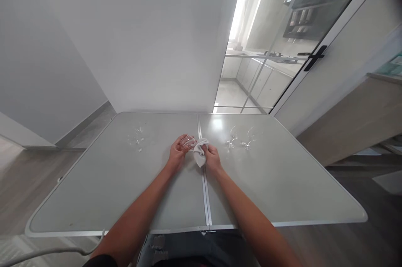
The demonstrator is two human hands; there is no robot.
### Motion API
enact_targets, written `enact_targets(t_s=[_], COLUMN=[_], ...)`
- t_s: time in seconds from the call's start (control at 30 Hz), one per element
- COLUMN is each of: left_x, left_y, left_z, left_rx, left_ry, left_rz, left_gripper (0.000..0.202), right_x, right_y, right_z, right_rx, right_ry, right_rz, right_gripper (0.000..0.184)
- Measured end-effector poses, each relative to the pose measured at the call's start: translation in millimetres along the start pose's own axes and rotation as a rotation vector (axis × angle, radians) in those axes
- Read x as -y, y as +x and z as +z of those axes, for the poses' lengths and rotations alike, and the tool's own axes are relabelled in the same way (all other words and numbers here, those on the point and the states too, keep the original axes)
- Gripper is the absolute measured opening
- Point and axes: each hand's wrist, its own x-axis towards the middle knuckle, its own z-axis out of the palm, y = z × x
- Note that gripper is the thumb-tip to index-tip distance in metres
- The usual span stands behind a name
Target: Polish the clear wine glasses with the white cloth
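My forearms reach over the near table edge (125,232). My left hand (176,152) is closed around a clear glass (187,141), held over the table's centre seam so my right hand (212,157), fingers pinched on a white cloth (199,152), can press the cloth against it. Two stemmed glasses (240,138) stand well apart to the right, more glassware (136,136) to the left; bare surface lies open between them and every edge.
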Motion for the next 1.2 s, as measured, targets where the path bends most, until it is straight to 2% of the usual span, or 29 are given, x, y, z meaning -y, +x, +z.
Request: enact_targets(t_s=[0.1, 0.17, 0.2, 0.27, 0.37, 0.43, 0.53, 0.7, 0.8, 0.93, 1.0, 1.1, 1.2], left_x=[-7, -11, -12, -12, -10, -8, -7, -12, -15, -14, -11, -9, -10], left_y=[-1, -1, -1, -2, -4, -5, -7, -8, -8, -7, -7, -8, -10], left_z=[6.0, 9.1, 10.3, 11.8, 13.6, 14.9, 16.7, 18.7, 19.6, 19.3, 18.6, 18.4, 19.4], left_rx=[-0.013, -0.03, -0.035, -0.036, -0.015, 0.009, 0.056, 0.038, 0.027, 0.039, 0.044, 0.094, 0.194], left_ry=[0.036, 0.068, 0.081, 0.106, 0.165, 0.204, 0.227, 0.196, 0.171, 0.188, 0.216, 0.279, 0.342], left_rz=[0.086, 0.148, 0.173, 0.206, 0.203, 0.177, 0.154, 0.201, 0.217, 0.227, 0.252, 0.278, 0.301], left_gripper=[0.062, 0.063, 0.063, 0.065, 0.07, 0.071, 0.064, 0.059, 0.061, 0.061, 0.061, 0.059, 0.052], right_x=[-2, 2, 5, 13, 21, 23, 19, 11, 11, 18, 23, 26, 23], right_y=[9, 11, 10, 6, 0, -2, 0, 5, 5, 4, 3, 2, 1], right_z=[-4, -7, -7, -4, 5, 9, 9, 1, -1, -2, -3, -4, -3], right_rx=[-0.284, -0.347, -0.317, -0.166, 0.068, 0.132, 0.087, -0.166, -0.233, -0.215, -0.13, -0.035, -0.09], right_ry=[0.331, 0.422, 0.434, 0.436, 0.462, 0.467, 0.445, 0.496, 0.438, 0.429, 0.473, 0.405, 0.243], right_rz=[0.027, 0.023, 0.036, 0.102, 0.206, 0.21, 0.202, 0.218, 0.208, 0.217, 0.238, 0.24, 0.174], right_gripper=[0.04, 0.032, 0.03, 0.029, 0.05, 0.052, 0.035, 0.022, 0.02, 0.021, 0.018, 0.032, 0.034])
